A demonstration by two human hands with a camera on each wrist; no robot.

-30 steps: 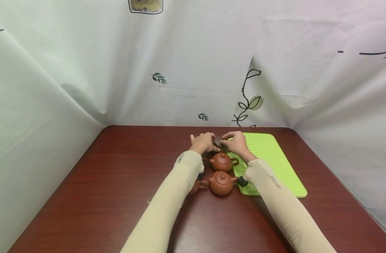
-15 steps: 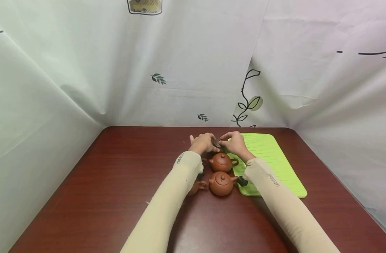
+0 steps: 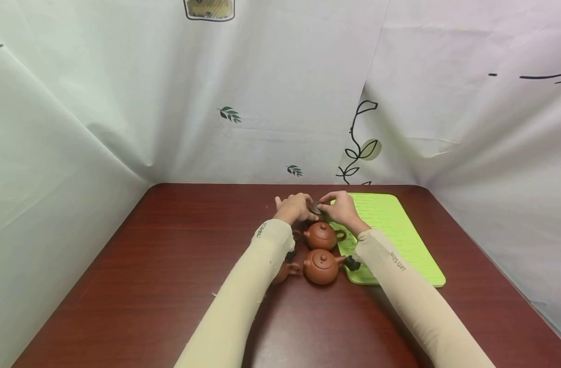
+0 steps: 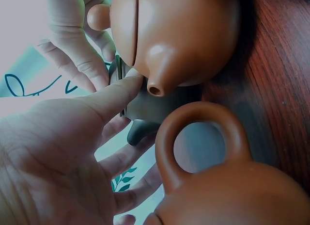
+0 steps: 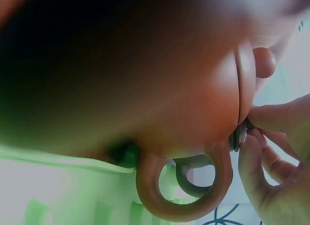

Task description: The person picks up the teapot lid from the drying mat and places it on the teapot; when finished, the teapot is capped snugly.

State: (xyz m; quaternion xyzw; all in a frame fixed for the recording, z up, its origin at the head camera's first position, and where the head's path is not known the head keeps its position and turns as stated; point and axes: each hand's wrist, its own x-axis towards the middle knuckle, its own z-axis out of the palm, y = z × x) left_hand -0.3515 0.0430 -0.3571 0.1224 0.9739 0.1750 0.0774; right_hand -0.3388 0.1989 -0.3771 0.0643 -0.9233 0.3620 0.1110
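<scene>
At the far end of a row of teapots, both hands meet at a dark teapot point(image 4: 162, 106), mostly hidden behind a brown teapot point(image 3: 321, 236). My left hand point(image 3: 293, 208) holds the dark pot's spout side, its thumb on the upper edge and its fingers spread around the spout. My right hand point(image 3: 342, 208) pinches the dark lid point(image 3: 315, 208) between thumb and fingers; the lid sits tilted over the pot's mouth. In the right wrist view, the dark pot's handle point(image 5: 193, 188) shows behind a brown handle point(image 5: 181, 210).
Nearer stands another brown teapot point(image 3: 321, 267), its spout toward the right wrist's black camera point(image 3: 352, 263). My left sleeve partly covers a further brown teapot point(image 3: 281, 274). A green mat point(image 3: 395, 230) lies on the right of the dark red table point(image 3: 170, 266). White printed cloth point(image 3: 271, 92) hangs around.
The dark lid has tipped from flatter to more slanted, and my right hand has shifted slightly left with it. My left hand and the brown teapots stay put.
</scene>
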